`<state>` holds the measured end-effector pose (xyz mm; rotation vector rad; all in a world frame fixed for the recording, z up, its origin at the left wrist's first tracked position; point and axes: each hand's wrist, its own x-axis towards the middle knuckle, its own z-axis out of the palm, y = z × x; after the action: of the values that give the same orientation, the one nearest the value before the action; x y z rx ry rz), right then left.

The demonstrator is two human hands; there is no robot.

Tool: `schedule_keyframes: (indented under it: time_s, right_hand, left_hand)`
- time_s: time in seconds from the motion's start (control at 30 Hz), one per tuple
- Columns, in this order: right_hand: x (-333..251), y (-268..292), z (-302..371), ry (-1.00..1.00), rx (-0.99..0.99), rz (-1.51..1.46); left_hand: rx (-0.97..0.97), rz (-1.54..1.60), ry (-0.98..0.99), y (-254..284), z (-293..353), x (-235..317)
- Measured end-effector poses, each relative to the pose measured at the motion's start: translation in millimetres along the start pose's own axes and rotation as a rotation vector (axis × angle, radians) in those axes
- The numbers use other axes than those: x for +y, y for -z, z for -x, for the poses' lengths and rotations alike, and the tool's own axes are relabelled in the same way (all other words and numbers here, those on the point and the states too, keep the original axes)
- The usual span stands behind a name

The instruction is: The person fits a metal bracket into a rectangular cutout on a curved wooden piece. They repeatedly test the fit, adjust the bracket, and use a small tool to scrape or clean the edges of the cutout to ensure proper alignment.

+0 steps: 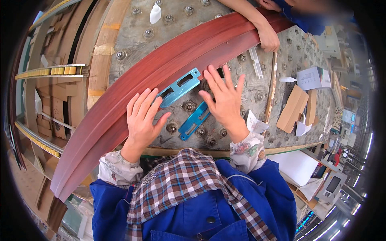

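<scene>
A long reddish-brown wood-look profile (155,66) lies across the table, bowed by the lens. My left hand (142,116) is open at its near edge, fingers stretched and thumb apart. By those fingertips lies a light blue slotted plate (183,86), its left end partly hidden by the hand. My right hand (226,98) is spread open between that plate and a second, darker blue slotted plate (195,122), partly covering the latter's upper end. Whether my fingers touch the plates or profile I cannot tell. Neither hand grips anything.
Another person's hand (268,38) rests by the profile's far right end. Ball rollers stud the metal table (289,68). A white bottle (155,14), a white plastic strip (255,62), cardboard pieces (293,108) and a white box (311,78) lie around. Roller rails (52,71) stand left.
</scene>
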<state>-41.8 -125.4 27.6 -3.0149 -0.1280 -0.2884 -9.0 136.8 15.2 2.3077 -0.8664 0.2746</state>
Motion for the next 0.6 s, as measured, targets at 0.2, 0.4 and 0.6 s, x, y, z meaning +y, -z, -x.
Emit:
schedule_keyframes:
  time_s: [0.2,0.4,0.6]
  right_hand:
    - [-10,3,-3,0.012,0.004,-0.094]
    - [-18,3,0,0.078,-0.039,-0.175]
    - [-10,5,-2,0.009,-0.018,-0.175]
  left_hand:
    - [0.007,-0.020,0.005,-7,-7,3]
    - [0.002,-0.042,0.014,-9,-4,1]
    - [-0.003,-0.063,0.026,-10,-6,3]
